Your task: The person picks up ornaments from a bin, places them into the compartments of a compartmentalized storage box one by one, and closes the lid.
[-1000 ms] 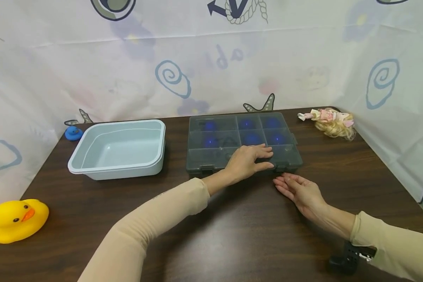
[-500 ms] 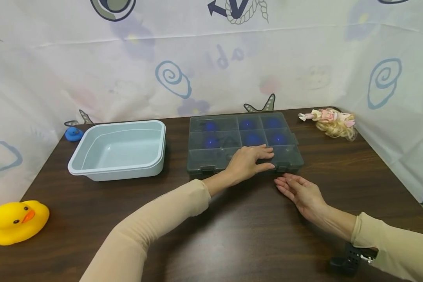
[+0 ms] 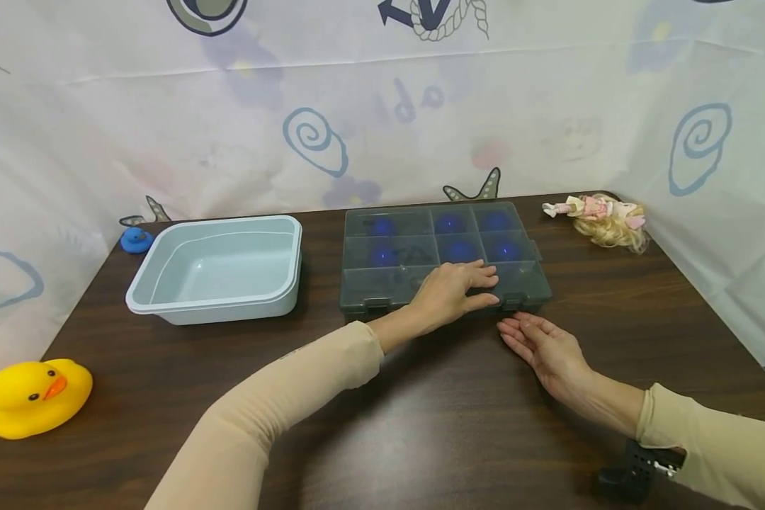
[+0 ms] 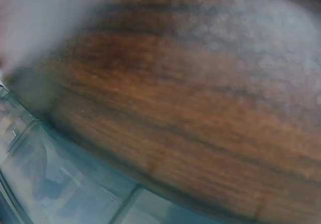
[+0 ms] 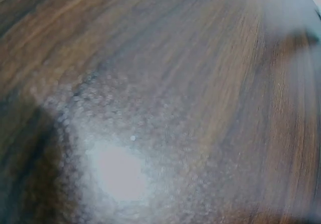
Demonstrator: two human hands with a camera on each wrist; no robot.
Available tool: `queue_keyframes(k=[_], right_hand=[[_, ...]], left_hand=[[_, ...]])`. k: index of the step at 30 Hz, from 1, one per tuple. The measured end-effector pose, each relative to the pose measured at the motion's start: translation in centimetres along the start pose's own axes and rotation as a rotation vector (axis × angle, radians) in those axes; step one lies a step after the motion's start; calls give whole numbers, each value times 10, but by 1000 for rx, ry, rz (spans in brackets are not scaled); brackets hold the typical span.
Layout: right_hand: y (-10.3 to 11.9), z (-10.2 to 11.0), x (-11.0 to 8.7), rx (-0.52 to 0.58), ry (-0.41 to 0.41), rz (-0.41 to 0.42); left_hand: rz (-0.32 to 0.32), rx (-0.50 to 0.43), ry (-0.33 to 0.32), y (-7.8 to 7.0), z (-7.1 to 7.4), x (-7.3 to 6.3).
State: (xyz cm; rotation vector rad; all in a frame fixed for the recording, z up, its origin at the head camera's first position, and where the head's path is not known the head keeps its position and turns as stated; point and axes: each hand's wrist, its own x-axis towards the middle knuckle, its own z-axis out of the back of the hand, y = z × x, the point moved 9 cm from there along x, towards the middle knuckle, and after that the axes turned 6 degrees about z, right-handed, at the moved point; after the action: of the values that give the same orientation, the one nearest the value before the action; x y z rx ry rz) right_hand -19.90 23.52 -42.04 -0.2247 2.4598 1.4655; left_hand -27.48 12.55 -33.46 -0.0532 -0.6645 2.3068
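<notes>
A dark translucent compartment box point(image 3: 389, 283) lies on the table with its lid down. Blue round things point(image 3: 449, 223) show dimly through the lid in several of its compartments. My left hand point(image 3: 449, 290) rests on the front right part of the lid, fingers extended and thumb near the front edge. Palm partly up, my right hand point(image 3: 545, 350) has its loosely bent fingertips right at the box's front edge, just below the right latch point(image 3: 513, 301). The left wrist view catches the box point(image 4: 75, 174) at lower left.
A pale blue basin point(image 3: 213, 312) stands left of the box. A small blue duck point(image 3: 137, 240) is behind it, and a big yellow duck point(image 3: 35, 399) sits at the left edge. At the back right lies a blond doll point(image 3: 602, 216). Printed cloth walls point(image 3: 229, 142) enclose the table point(image 3: 408, 439).
</notes>
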Motion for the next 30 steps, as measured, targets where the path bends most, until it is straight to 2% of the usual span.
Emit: queue_keyframes(k=[6,25,30], right_hand=[[0,1,-1,20,6,-7],[1,0,-1,-119,48,25],[2,0,-1,-100,64,63]], left_hand=[[3,7,-5,0,0,-1],[-3,-15,-16,0,0,-2],[-10,-16,-20,0,1,-1]])
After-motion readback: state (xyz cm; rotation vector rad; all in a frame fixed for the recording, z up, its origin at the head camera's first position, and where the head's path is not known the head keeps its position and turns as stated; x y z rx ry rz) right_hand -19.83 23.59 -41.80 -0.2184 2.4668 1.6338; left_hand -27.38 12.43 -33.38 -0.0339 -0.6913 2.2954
